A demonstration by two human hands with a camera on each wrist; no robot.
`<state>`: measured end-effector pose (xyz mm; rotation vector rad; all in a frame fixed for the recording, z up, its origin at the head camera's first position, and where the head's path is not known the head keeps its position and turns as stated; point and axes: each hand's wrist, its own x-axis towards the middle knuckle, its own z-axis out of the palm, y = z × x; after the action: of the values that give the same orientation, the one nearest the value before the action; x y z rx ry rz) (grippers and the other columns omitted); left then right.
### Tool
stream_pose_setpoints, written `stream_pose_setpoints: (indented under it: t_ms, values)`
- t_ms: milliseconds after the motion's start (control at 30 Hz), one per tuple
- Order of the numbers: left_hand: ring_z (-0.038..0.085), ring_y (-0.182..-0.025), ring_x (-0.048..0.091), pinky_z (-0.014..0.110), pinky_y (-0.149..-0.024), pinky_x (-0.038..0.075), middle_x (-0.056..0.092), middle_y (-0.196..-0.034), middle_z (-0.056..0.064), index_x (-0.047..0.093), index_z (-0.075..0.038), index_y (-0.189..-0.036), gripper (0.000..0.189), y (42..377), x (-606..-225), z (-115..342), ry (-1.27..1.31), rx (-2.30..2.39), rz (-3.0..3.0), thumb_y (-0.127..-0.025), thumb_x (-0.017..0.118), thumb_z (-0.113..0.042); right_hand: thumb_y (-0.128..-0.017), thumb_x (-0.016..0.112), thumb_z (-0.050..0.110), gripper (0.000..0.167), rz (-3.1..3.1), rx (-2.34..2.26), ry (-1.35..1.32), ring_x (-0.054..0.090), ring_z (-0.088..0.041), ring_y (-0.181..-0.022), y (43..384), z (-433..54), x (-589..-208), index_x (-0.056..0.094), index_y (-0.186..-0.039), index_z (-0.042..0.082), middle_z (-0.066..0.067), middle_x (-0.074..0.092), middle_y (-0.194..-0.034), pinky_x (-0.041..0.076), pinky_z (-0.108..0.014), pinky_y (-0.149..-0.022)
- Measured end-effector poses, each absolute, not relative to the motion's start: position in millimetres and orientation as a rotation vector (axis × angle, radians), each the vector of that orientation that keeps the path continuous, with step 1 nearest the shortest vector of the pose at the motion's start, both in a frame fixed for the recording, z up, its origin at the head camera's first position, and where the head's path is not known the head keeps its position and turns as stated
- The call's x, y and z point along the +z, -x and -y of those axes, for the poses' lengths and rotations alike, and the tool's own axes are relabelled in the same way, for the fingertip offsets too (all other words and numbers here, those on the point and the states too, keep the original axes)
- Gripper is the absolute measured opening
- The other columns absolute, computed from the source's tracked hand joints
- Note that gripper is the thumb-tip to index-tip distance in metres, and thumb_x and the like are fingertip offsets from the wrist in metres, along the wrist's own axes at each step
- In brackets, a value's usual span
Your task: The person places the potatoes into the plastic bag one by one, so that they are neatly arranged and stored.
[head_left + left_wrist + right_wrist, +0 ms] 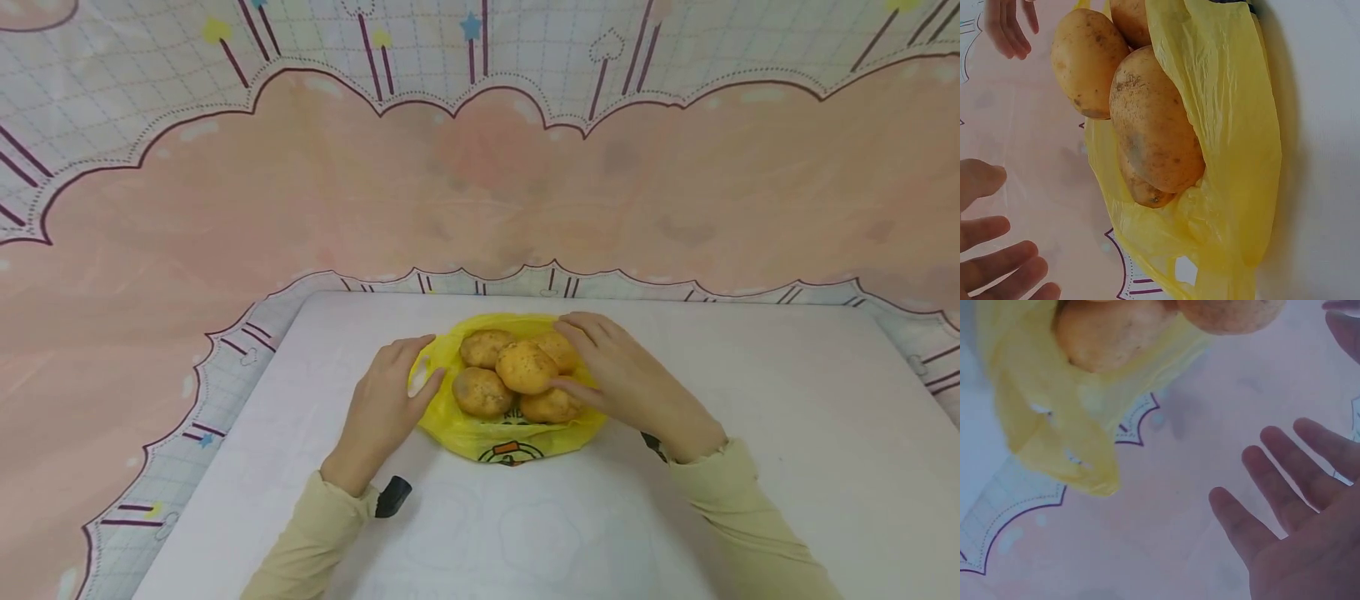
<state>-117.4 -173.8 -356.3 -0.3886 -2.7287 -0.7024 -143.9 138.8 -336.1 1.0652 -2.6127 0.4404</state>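
Observation:
Several potatoes (527,367) lie heaped on a spread-out yellow plastic bag (465,437), which has dark and orange print on its near side. My left hand (386,387) is over the bag's left edge by a handle hole, thumb and fingers apart. On the other side my right hand (622,375) overlaps the bag's right edge, its thumb in front of the potatoes in the head view. Both wrist views show relaxed, spread fingers with nothing between them. In the left wrist view, the bag's film (1229,125) stands up along one side of the potatoes (1154,119).
A white table (480,533) bears the bag. Behind and to the left hangs a pink and white patterned cloth (450,192). Dark wrist-worn pieces show at the left wrist (393,497) and below the right sleeve (712,475).

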Motion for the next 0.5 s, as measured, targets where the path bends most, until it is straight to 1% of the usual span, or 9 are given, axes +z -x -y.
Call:
stream_pose_setpoints:
  t_ms: [200,367,500]
  values:
    - [0.031,-0.13,0.048,0.051,-0.105,0.045,0.052,-0.142,0.013,0.05,-0.01,-0.144,0.056,115.0,-354.8,169.7,0.424,-0.662,2.718,-0.096,0.066,-0.034,-0.091,0.07,0.04,0.076,2.615,0.432,-1.002,0.042,-0.038,-0.134,137.9,-153.2,-342.0,0.04,-0.144,-0.006,-0.023,0.044,-0.144,0.037,-0.053,-0.112]
    - [0.034,-0.136,0.042,0.053,-0.112,0.038,0.044,-0.151,0.015,0.045,-0.01,-0.148,0.063,111.2,-358.2,168.6,0.444,-0.613,2.709,-0.095,0.067,-0.035,-0.096,0.06,0.049,0.081,2.629,0.42,-0.922,0.037,-0.039,-0.137,131.9,-164.5,-348.2,0.032,-0.149,-0.006,-0.024,0.038,-0.149,0.033,-0.054,-0.114]
    - [0.036,-0.14,0.038,0.054,-0.115,0.031,0.04,-0.154,0.016,0.044,-0.01,-0.149,0.064,108.2,-362.7,168.3,0.46,-0.588,2.686,-0.095,0.066,-0.037,-0.099,0.049,0.057,0.085,2.621,0.418,-0.855,0.036,-0.04,-0.137,126.7,-172.9,-354.0,0.027,-0.151,-0.005,-0.025,0.035,-0.151,0.032,-0.054,-0.113]
